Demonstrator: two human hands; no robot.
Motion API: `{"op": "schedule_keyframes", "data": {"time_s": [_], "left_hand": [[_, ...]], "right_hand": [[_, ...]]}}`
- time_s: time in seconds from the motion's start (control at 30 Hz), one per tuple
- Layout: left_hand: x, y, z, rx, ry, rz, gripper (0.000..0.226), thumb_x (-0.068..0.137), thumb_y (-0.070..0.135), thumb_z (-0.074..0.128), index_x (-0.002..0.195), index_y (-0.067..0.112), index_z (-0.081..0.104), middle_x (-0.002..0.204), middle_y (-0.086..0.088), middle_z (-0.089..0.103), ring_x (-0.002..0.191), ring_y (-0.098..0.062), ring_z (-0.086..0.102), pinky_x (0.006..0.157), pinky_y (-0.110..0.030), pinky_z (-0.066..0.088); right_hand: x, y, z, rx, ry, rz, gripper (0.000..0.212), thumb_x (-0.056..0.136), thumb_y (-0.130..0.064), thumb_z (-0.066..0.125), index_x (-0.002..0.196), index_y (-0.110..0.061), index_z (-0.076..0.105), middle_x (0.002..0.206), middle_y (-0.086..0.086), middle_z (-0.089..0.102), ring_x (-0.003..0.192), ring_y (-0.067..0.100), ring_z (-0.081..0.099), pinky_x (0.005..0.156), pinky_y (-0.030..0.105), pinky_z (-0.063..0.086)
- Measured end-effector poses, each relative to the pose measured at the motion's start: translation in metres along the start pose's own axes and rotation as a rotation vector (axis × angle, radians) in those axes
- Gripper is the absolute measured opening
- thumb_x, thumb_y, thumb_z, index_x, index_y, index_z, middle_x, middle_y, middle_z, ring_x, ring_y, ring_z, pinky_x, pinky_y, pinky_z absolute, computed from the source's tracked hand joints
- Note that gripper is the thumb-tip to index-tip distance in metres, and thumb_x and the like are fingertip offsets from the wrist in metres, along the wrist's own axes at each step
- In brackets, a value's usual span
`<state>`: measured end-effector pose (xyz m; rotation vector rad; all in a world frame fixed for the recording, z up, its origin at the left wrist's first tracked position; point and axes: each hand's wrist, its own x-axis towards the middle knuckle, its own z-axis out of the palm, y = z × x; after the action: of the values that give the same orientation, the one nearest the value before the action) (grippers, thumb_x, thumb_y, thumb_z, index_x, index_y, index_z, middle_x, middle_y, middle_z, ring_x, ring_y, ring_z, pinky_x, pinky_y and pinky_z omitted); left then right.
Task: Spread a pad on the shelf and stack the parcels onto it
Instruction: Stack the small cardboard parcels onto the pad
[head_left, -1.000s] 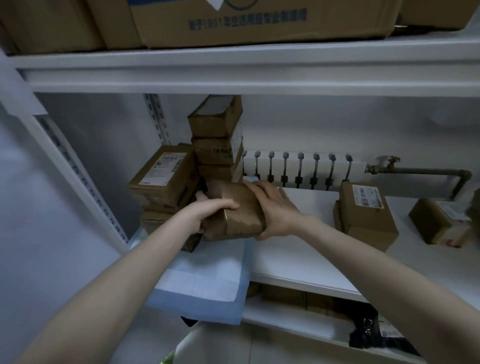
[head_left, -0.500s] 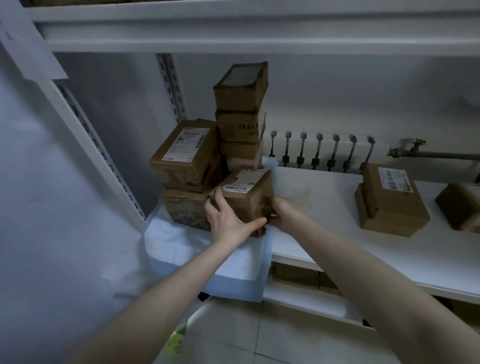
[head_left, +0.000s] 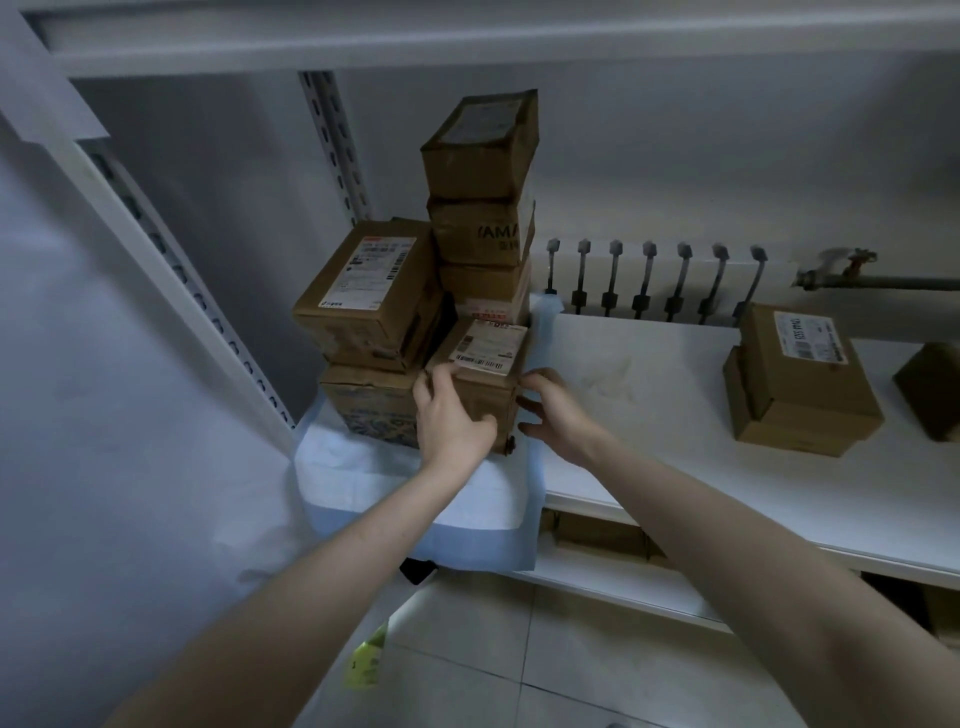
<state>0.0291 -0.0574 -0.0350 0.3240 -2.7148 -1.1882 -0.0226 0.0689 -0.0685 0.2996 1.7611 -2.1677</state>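
**White shelf (head_left: 675, 415), blue pad (head_left: 363, 467), parcel (head_left: 488, 384) at the stack's foot**

Parcel sits on the pad at the shelf's left end, barcode label up, print too small to read. Behind it, a stacked box (head_left: 483, 234) shows "AMA". Left hand (head_left: 452, 421) presses flat against its left front. Right hand (head_left: 558, 421) is relaxed, fingers spread, beside its right edge.

Dim, bluish light. Plain grey wall (head_left: 675, 156) fills the upper right of frame. White radiator (head_left: 654, 280) sits centre right against it, and a pipe (head_left: 893, 283) with a valve (head_left: 852, 257) runs off the right edge. White metal shelf (head_left: 649, 426), perforated uprights (head_left: 337, 145) at upper left. Pale tiled floor (head_left: 519, 665) along the bottom, with a yellow-green scrap (head_left: 366, 660) on it at lower centre.
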Motion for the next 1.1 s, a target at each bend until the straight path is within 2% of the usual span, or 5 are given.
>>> {"op": "schedule_keyframes", "data": {"time_s": [0.17,0.33,0.47,0.87,1.1], "left_hand": [[-0.003,0.005,0.003,0.108,-0.063,-0.105,0.071,0.080,0.014,0.068,0.138,0.005,0.028,0.154,-0.015,-0.004,0.128,-0.035,0.042,0.103,-0.035,0.043],[-0.001,0.006,-0.001,0.259,-0.062,-0.083,0.057,0.082,0.020,0.064,0.131,0.006,0.039,0.139,-0.013,0.020,0.125,-0.034,0.036,0.099,-0.034,0.041],[-0.001,0.004,0.000,0.278,-0.177,-0.117,0.056,0.084,0.022,0.059,0.133,0.007,0.038,0.136,-0.016,0.024,0.126,-0.037,0.035,0.100,-0.036,0.041],[-0.004,0.008,0.003,0.219,-0.305,-0.146,0.061,0.083,0.009,0.057,0.138,0.006,0.032,0.139,-0.011,0.018,0.106,-0.032,0.054,0.087,-0.029,0.045],[0.002,0.006,-0.006,0.320,-0.307,-0.210,0.063,0.083,0.020,0.060,0.138,0.011,0.030,0.139,-0.015,0.020,0.124,-0.035,0.039,0.098,-0.035,0.044]], "right_hand": [[-0.001,0.008,0.007,-0.302,-0.011,-0.039,0.034,0.094,-0.023,0.050,0.127,-0.013,0.046,0.112,0.002,0.053,0.103,0.018,0.049,0.101,0.045,0.041],[-0.001,0.004,0.009,-0.345,0.065,-0.122,0.023,0.093,-0.021,0.052,0.113,-0.011,0.050,0.107,0.005,0.057,0.104,0.022,0.056,0.077,0.028,0.044],[-0.005,0.003,0.015,-0.437,0.019,-0.207,0.015,0.089,-0.020,0.063,0.085,-0.022,0.049,0.077,-0.007,0.055,0.070,0.005,0.053,0.056,0.016,0.037],[-0.009,0.014,0.022,-0.616,-0.009,-0.314,0.024,0.079,-0.007,0.066,0.078,-0.020,0.045,0.075,-0.003,0.051,0.076,0.019,0.050,0.076,0.041,0.047],[-0.007,0.015,0.008,-0.587,0.015,-0.175,0.013,0.089,-0.010,0.053,0.079,-0.013,0.047,0.076,0.004,0.051,0.072,0.017,0.049,0.059,0.024,0.037]]}}
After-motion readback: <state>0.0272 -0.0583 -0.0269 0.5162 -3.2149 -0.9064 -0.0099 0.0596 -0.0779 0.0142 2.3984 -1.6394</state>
